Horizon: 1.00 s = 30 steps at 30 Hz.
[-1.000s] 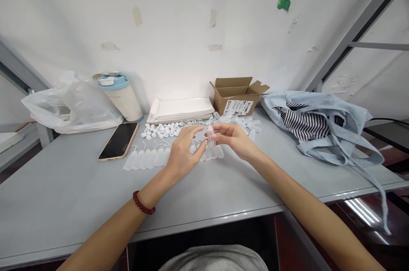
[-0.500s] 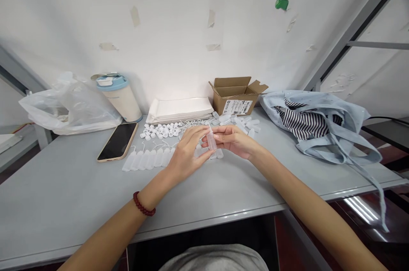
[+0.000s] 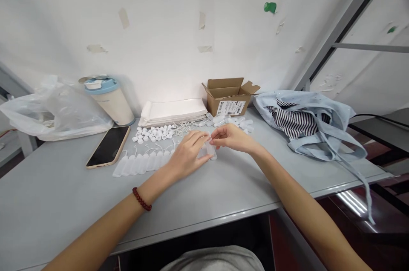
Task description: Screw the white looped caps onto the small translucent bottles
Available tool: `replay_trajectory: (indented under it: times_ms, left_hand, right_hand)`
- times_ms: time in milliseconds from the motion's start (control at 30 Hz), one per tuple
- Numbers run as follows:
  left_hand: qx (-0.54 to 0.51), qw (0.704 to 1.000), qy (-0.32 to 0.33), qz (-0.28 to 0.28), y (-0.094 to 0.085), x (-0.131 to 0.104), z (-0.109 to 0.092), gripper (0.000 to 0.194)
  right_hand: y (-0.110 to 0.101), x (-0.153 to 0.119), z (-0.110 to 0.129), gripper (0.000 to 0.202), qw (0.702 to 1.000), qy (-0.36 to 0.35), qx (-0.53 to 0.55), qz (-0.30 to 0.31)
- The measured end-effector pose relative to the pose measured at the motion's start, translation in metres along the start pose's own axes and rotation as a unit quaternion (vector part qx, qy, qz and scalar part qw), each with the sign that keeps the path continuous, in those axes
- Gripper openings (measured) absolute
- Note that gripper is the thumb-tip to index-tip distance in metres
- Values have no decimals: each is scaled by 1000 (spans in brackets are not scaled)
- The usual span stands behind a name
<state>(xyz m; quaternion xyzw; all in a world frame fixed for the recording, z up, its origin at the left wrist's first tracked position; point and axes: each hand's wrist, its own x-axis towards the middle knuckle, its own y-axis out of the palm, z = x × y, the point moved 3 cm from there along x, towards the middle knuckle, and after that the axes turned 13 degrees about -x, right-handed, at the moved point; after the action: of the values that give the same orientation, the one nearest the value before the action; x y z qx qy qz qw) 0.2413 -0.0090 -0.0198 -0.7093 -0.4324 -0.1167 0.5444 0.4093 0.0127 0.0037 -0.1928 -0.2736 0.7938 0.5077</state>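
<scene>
My left hand point(image 3: 188, 154) is closed around a small translucent bottle point(image 3: 210, 149), its thumb at the bottle's lower end. The fingertips of my right hand point(image 3: 230, 138) are pinched at the bottle's top; whatever they grip there is too small to make out. Left of my hands, several similar bottles with white strings lie in a row point(image 3: 140, 163). Behind that row are a pile of white caps point(image 3: 153, 133) and a heap of white strings point(image 3: 184, 128). More loose bottles point(image 3: 223, 120) lie behind my right hand.
On the grey table point(image 3: 198, 203) are a phone point(image 3: 108, 146), a tilted tumbler point(image 3: 111, 102), a plastic bag point(image 3: 60, 111) and a white stack point(image 3: 174, 111). An open cardboard box point(image 3: 228, 99) stands at the back, with a light blue cloth bag point(image 3: 306, 119) to its right.
The view has shifted slightly, so the table items sit further left. My right hand's fingers have drawn together at the bottle's top, while my left hand keeps hold of the bottle.
</scene>
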Motion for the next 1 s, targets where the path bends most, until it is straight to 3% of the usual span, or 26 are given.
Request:
replay_trajectory:
  times_ms: [233,433,633,1000]
  left_hand:
    - [9,999,-15,38,9,18,3,33]
    - [3,990,-76,117,26,35,-1,28]
    - [31,967,-136,215,35,38,-3,24]
    - [18,954,-183,238,29,33,0,27]
  right_hand:
    - [-10,2,-10,14,999,21,-36,14]
    - [-20,0,-20,12,992,61,-98,57]
    - [-16,2,-26,13,979,80,-146,118]
    - [-8,7,-32,11,982,67,-125,124]
